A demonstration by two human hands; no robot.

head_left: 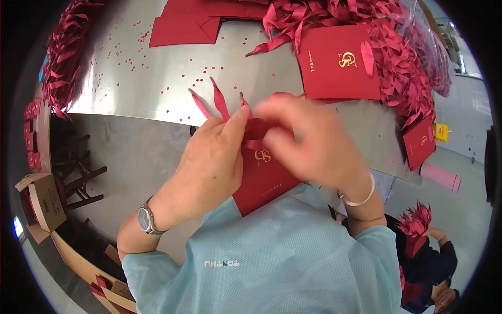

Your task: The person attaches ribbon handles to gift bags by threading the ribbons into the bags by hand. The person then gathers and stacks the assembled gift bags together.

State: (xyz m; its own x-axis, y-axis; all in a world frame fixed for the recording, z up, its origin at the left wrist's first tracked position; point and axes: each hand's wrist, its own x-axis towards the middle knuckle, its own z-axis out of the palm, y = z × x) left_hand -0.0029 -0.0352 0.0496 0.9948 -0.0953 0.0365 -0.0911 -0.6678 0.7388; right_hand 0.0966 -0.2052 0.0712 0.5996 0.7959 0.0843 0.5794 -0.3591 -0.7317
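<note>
A flat dark red paper bag (264,180) with a gold emblem lies between my hands, against my chest at the metal table's near edge. My left hand (212,162), with a wristwatch, pinches a red ribbon (219,99) at the bag's top edge; two ribbon tails stick up past my fingers. My right hand (314,144), blurred with motion and wearing a white bangle, grips the same ribbon at the bag's top from the right. The knot area is hidden by my fingers.
A metal table (146,78) is dotted with small red paper punchings. Another red bag (340,63) lies at the back right beside a big heap of red ribbons (408,57). Flat red sheets (188,23) lie far back. A cardboard box (44,204) stands low left. Another person (429,251) sits lower right.
</note>
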